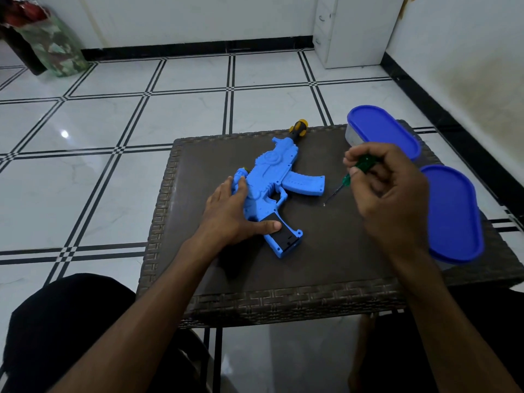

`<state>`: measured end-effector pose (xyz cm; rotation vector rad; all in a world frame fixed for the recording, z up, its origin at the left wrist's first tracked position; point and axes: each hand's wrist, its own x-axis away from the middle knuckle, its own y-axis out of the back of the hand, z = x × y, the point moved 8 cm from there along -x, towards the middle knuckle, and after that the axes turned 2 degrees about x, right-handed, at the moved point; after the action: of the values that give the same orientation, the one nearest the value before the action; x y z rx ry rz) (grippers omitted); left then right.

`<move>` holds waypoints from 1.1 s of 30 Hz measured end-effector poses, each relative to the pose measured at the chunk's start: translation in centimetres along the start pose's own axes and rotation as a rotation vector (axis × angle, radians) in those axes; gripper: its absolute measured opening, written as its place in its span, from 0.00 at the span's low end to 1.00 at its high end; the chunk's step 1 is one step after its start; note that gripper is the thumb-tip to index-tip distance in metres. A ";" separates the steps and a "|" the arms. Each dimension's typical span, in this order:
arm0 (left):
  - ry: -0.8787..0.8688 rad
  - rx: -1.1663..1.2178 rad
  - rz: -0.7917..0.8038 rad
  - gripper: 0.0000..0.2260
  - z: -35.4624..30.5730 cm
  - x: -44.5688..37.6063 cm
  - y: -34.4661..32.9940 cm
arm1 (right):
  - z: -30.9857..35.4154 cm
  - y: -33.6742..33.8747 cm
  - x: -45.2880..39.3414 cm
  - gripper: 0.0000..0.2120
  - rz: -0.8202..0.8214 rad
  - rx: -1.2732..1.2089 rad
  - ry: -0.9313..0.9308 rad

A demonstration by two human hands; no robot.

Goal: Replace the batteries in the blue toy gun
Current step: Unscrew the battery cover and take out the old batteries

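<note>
— Which way is the blue toy gun [272, 188] lying?

— Flat on the dark wicker table [326, 251], long axis running from its black-panelled grip end at about 6 o'clock up to the yellow-and-black muzzle at 12, which reaches the far edge. The magazine sticks out toward 3 o'clock.

— And the hands?

— The left hand [235, 214] lies spread over the rear part, fingers straight, thumb on the black panel. The right hand [391, 188] is curled round a green-handled screwdriver [351, 177], tip slanting down toward 7 o'clock, just above bare tabletop right of the magazine.

— Any room around it?

— Open tabletop at the near edge and left. Two blue-lidded containers [382, 131] [453, 214] crowd the right edge, at 1 and 3 o'clock.
</note>
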<state>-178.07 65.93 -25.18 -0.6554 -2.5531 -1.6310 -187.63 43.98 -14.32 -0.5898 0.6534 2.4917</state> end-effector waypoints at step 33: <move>0.007 0.003 -0.045 0.52 -0.1 0.6 0.6 | -4.3 -2.3 4.3 0.13 0.372 0.484 0.100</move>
<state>-178.44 66.24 -24.50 -0.5956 -2.5829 -1.6390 -188.48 44.90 -20.71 -0.4370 1.4644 2.4953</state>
